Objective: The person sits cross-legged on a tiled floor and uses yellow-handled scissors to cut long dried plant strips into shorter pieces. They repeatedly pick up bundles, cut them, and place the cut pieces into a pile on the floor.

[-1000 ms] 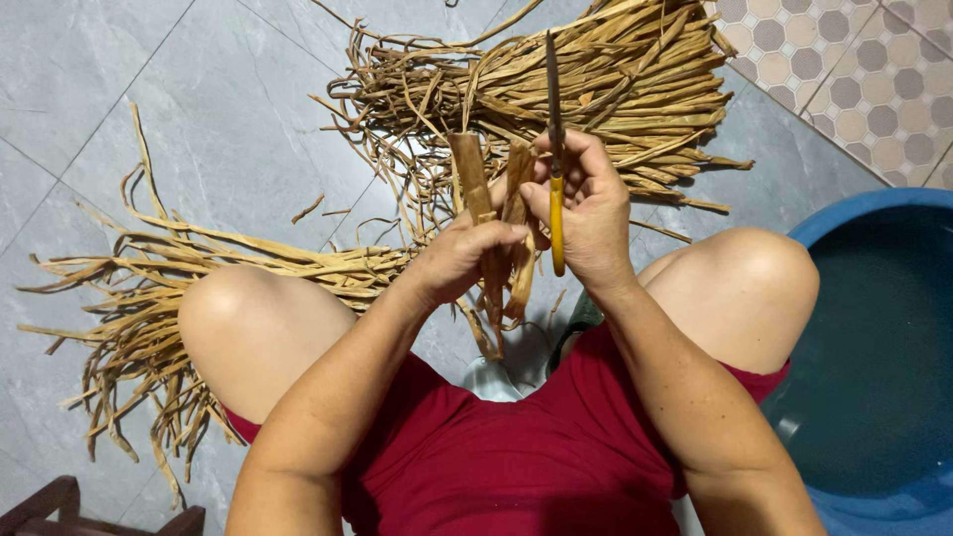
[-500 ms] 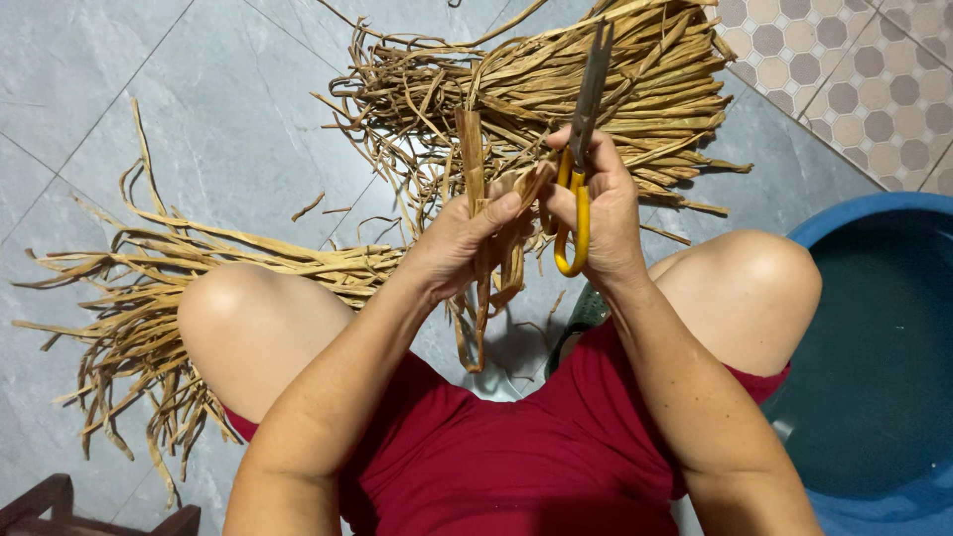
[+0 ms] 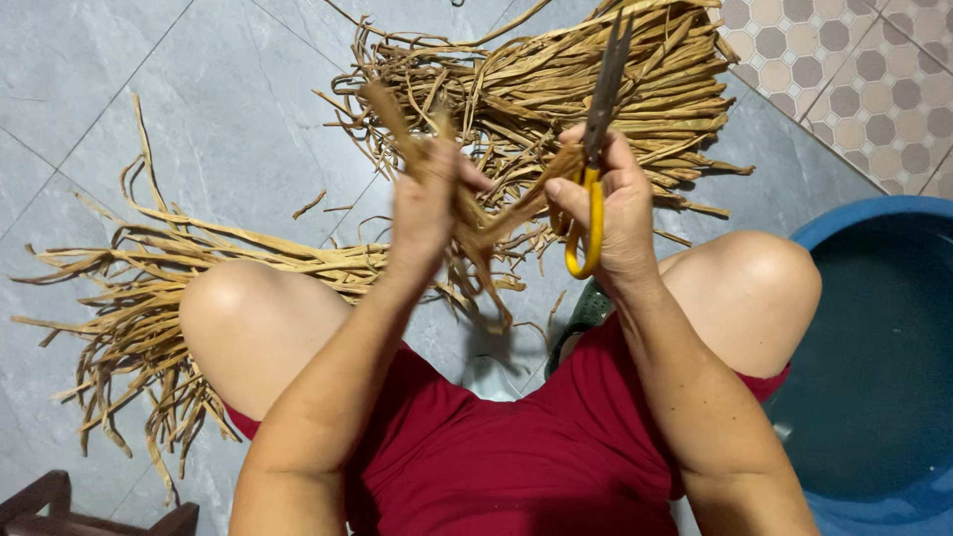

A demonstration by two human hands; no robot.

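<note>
Dried fibrous strips (image 3: 467, 213), yellow-handled scissors (image 3: 593, 169)

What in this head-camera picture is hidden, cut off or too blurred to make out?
- Strips gripped in the left hand: motion blur smears them, so their number is unclear.
- Scissors in the right hand: the fingers cover the yellow handle's upper part; whether the blades are parted is unclear.
- Blue tub: cut off by the right and bottom edges.
- Dark wooden object: only a corner shows at bottom left.
- Floor between the knees: hidden by arms and red clothing.
</note>
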